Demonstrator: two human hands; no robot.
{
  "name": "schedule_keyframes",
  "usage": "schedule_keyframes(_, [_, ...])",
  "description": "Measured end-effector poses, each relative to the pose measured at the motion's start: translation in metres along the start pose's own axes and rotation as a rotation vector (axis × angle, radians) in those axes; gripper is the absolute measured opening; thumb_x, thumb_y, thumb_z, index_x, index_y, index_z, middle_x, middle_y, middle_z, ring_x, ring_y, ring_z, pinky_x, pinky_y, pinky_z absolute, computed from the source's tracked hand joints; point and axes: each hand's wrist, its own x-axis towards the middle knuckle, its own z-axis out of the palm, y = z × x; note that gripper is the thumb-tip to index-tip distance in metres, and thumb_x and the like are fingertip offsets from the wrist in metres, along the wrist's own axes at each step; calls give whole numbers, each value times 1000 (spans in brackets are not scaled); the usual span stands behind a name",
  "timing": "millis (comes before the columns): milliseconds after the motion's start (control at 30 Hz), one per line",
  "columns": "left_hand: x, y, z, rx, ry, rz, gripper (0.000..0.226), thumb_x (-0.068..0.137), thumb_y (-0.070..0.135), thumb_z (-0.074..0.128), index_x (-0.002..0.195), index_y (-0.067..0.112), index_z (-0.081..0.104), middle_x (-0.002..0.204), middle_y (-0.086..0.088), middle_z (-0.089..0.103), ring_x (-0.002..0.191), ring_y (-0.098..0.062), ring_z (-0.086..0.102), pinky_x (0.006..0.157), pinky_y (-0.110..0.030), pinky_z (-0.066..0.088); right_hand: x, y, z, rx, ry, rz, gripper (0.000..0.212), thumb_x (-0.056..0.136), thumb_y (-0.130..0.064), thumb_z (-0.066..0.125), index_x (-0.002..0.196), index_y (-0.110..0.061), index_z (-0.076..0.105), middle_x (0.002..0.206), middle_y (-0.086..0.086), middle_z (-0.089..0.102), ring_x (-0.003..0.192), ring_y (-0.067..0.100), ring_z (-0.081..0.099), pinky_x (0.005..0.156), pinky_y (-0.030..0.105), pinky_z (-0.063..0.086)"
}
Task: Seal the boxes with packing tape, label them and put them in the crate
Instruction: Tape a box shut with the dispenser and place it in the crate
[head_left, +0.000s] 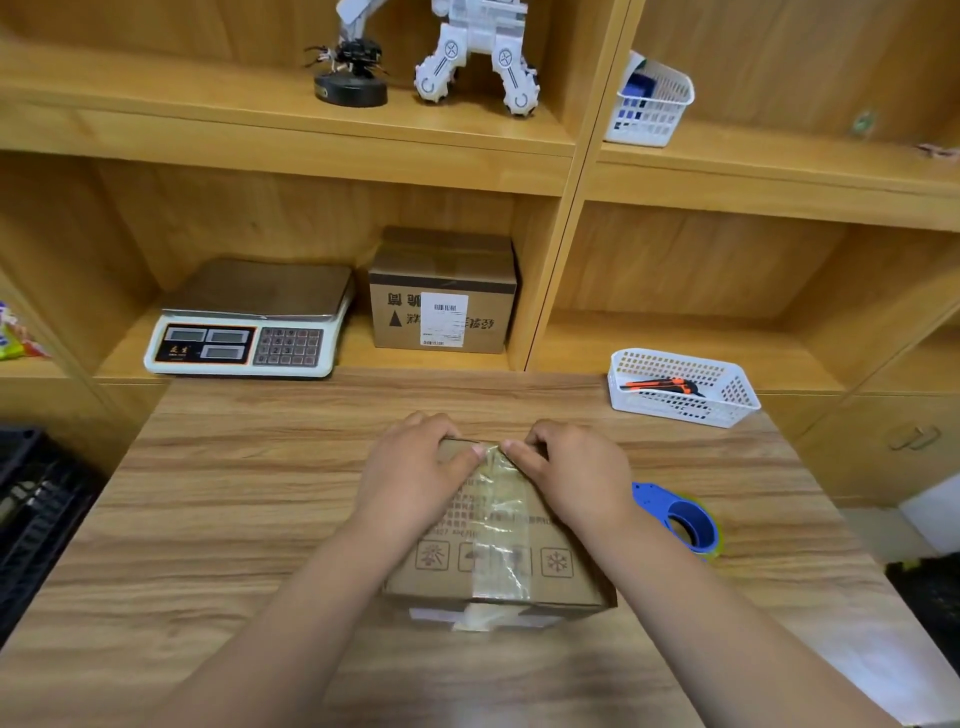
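Far edge of cardboard box (563, 577) gripped by curled left hand (415, 470) and right hand (576, 475), thumbs pressed onto clear tape (501, 512), box set mid wooden table (208, 519), blue tape dispenser (685, 519) beside it, wooden shelving (571, 208) behind.

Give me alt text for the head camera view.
Left hand and right hand grip the far edge of a cardboard box, thumbs pressing packing tape down. A blue tape dispenser lies to its right; a labelled box and scale sit on the shelf behind.
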Motion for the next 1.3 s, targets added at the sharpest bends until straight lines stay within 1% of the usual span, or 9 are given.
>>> schedule_keyframes(133, [18, -2, 3, -94, -43, -72, 22, 80, 45, 63, 75, 24, 55, 87, 6, 54, 89, -17, 50, 72, -31, 36, 12, 3, 5, -10, -14, -54, 38, 89, -61, 44, 85, -25, 56, 85, -3, 66, 85, 21, 60, 58, 29, 30])
schedule_keyframes(333, [33, -3, 7, -163, -89, -168, 28, 82, 33, 64, 63, 20, 49, 82, 2, 53, 81, -16, 50, 64, -31, 31, 15, 7, 10, 12, -123, -220, 39, 88, -58, 46, 103, -23, 53, 88, -4, 62, 88, 22, 57, 71, 29, 29])
schedule_keyframes(567, [43, -10, 7, -164, -61, -144, 26, 91, 25, 54, 66, 17, 51, 82, -1, 54, 79, -17, 50, 60, -30, 28, 42, -6, 15, 29, -156, -57, 48, 83, -67, 44, 64, -24, 36, 72, -5, 50, 75, 21, 46, 60, 30, 33])
schedule_keyframes(767, [46, -12, 9, -184, -75, -140, 24, 92, 26, 52, 72, 14, 56, 87, 0, 57, 79, -14, 53, 61, -24, 37, 48, -8, 18, 9, -157, -19, 54, 83, -71, 40, 62, -22, 38, 64, -8, 46, 72, 19, 47, 57, 29, 33])
schedule_keyframes(933, [46, -14, 10, -242, -80, -176, 22, 91, 26, 55, 71, 18, 56, 91, 5, 59, 83, -10, 54, 66, -27, 38, 46, -11, 14, -90, -254, -107, 56, 71, -79, 48, 82, -25, 42, 77, -6, 51, 78, 20, 51, 63, 31, 37])
schedule_keyframes(1033, [46, -15, 9, -242, -76, -178, 21, 92, 28, 54, 73, 19, 56, 89, 8, 58, 78, -6, 53, 61, -23, 36, 37, -12, 7, -115, -395, -160, 72, 63, -80, 56, 108, -25, 42, 106, -3, 54, 105, 23, 48, 83, 36, 39])
schedule_keyframes(1167, [45, -16, 8, -228, -82, -174, 23, 94, 26, 52, 73, 17, 56, 77, 17, 50, 69, 1, 48, 54, -19, 32, 26, -7, 2, -180, -497, -274, 115, 58, -81, 59, 145, -18, 18, 147, -1, 31, 136, 18, 25, 113, 37, 15])
schedule_keyframes(1233, [44, -18, 8, -213, -75, -162, 23, 94, 27, 52, 73, 18, 56, 78, 15, 52, 70, 0, 48, 55, -20, 32, 27, -5, 3, -139, -474, -269, 110, 60, -80, 59, 144, -20, 22, 145, 0, 36, 133, 19, 30, 109, 36, 21])
schedule_keyframes(1300, [44, -19, 7, -196, -57, -147, 23, 93, 29, 53, 73, 18, 56, 82, 11, 54, 72, -3, 49, 56, -20, 33, 34, -4, 4, -93, -425, -251, 88, 65, -75, 60, 133, -24, 37, 126, 1, 51, 118, 22, 45, 91, 33, 34])
